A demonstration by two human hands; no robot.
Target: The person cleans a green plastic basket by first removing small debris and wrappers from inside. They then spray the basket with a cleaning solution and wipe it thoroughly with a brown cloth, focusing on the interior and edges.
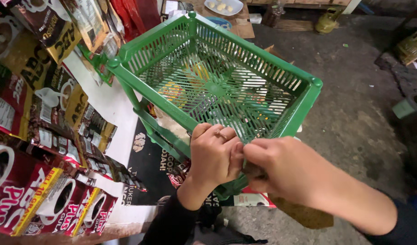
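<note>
A green plastic slatted rack (172,41) stands in front of me, its top tray empty and square. My left hand (213,156) is curled at the tray's near rim, fingers bent around something thin that I cannot make out. My right hand (285,168) meets it from the right, fingertips pinched against the left hand's fingers at the near corner. What sits between the fingers is hidden. Through the slats, coloured packets on a lower shelf (172,93) show dimly.
Strips of brown, red and yellow coffee sachets (40,118) hang along the left over a white counter (111,106). A dark printed banner (147,163) lies below the rack. Grey concrete floor (354,90) spreads right; a white plate (224,7) and a greenish gas canister (326,20) sit far back.
</note>
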